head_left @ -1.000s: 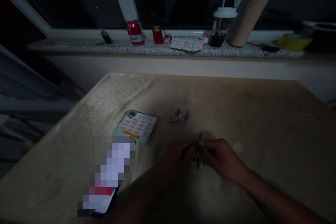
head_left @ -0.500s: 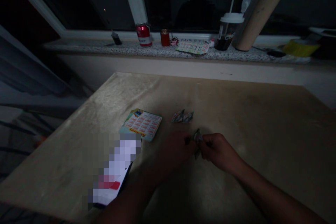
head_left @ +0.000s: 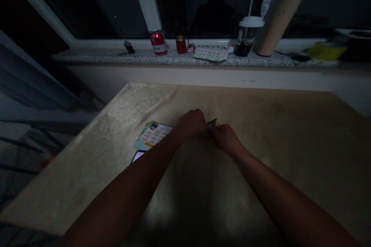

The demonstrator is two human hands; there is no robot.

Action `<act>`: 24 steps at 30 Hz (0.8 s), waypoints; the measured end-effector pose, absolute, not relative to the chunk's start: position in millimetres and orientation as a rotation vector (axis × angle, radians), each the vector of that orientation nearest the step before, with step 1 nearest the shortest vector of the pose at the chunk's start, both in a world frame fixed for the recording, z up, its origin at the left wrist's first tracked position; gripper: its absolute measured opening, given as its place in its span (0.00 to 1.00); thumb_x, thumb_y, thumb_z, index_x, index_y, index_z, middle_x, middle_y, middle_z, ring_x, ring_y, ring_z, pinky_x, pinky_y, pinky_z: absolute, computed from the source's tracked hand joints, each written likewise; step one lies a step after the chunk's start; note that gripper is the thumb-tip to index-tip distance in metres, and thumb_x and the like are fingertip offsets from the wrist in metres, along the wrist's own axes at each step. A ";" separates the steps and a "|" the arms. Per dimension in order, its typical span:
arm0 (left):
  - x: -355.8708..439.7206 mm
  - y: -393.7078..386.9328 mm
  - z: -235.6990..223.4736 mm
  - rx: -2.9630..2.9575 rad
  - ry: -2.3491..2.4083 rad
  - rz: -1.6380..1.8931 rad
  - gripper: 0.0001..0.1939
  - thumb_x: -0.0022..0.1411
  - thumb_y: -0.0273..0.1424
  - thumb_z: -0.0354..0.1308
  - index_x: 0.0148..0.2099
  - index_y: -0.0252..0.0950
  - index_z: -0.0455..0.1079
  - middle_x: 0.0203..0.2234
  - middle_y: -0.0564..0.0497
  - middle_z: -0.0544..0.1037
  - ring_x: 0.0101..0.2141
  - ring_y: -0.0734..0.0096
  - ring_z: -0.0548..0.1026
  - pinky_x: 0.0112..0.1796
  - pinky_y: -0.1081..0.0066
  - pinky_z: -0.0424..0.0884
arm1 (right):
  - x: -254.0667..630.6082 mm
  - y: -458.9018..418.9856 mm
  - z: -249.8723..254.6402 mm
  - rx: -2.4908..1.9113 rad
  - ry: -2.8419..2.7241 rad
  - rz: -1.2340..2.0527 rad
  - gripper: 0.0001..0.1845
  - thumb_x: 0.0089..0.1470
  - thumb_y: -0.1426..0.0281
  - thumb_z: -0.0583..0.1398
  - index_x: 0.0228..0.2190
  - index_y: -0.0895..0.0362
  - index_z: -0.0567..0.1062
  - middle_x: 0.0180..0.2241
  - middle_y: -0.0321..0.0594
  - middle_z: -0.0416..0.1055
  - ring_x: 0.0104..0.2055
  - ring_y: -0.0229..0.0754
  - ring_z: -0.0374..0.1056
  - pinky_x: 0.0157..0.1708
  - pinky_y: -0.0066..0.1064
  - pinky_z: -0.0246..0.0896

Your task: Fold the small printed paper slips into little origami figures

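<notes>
My left hand (head_left: pixel 193 121) is over the middle of the table, closed, with most of its fingertips turned away from view. My right hand (head_left: pixel 226 137) meets it from the right, fingers closed in a pinch. Between the two sits a small patterned piece of folded paper (head_left: pixel 211 123), one pointed end showing above the fingers. Both hands grip it, and the rest is covered. To the left, partly behind my left forearm, lies a printed card (head_left: pixel 152 135) in blue-green, white and yellow. A phone (head_left: pixel 137 156) is mostly covered by that forearm.
Beyond the table (head_left: pixel 269 123) runs a speckled windowsill (head_left: pixel 104 58). On it stand a red can (head_left: pixel 158 42), a red jar (head_left: pixel 181 44), a printed sheet (head_left: pixel 211 53), a lidded cup with straw (head_left: pixel 247 36) and a leaning cardboard tube (head_left: pixel 284 15).
Both hands have moved away from me, to where two folded paper pieces lay on the table. Those pieces are now hidden or in my hands. My left forearm now covers most of the phone.
</notes>
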State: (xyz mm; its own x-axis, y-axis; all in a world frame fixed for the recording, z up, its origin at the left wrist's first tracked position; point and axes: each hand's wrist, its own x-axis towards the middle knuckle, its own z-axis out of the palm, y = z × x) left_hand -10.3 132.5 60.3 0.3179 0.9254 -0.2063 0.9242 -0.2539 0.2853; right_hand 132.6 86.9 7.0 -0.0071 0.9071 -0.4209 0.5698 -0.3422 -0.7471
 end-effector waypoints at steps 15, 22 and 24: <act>-3.3 141.8 43.7 2.377 1.658 -0.106 0.16 0.59 0.34 0.63 0.48 0.33 0.78 0.41 0.36 0.82 0.45 0.50 0.81 0.44 0.62 0.77 | 133.4 98.6 -1.4 -2.036 -1.520 1.352 0.18 0.65 0.63 0.62 0.53 0.59 0.73 0.54 0.47 0.72 0.50 0.49 0.73 0.48 0.46 0.73; -1.5 134.4 41.3 2.458 1.587 -0.142 0.11 0.68 0.34 0.60 0.50 0.36 0.75 0.46 0.43 0.80 0.47 0.55 0.79 0.48 0.57 0.75 | 138.5 102.8 -0.5 -2.075 -1.543 1.374 0.18 0.65 0.63 0.62 0.53 0.59 0.73 0.53 0.48 0.72 0.50 0.49 0.73 0.48 0.45 0.73; 0.0 133.4 39.1 2.453 1.575 -0.184 0.14 0.70 0.36 0.60 0.53 0.35 0.73 0.49 0.44 0.78 0.47 0.58 0.78 0.48 0.55 0.76 | 141.2 104.8 -1.6 -2.089 -1.532 1.396 0.18 0.66 0.63 0.62 0.53 0.59 0.73 0.53 0.48 0.72 0.49 0.48 0.73 0.48 0.45 0.73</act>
State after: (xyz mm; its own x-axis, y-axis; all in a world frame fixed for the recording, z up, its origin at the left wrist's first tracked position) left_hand 0.0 133.4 39.1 0.4179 0.8808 -0.2226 0.9084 -0.4015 0.1167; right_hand 141.2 104.8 -1.6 0.0176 0.8256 -0.5640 0.6380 -0.4436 -0.6294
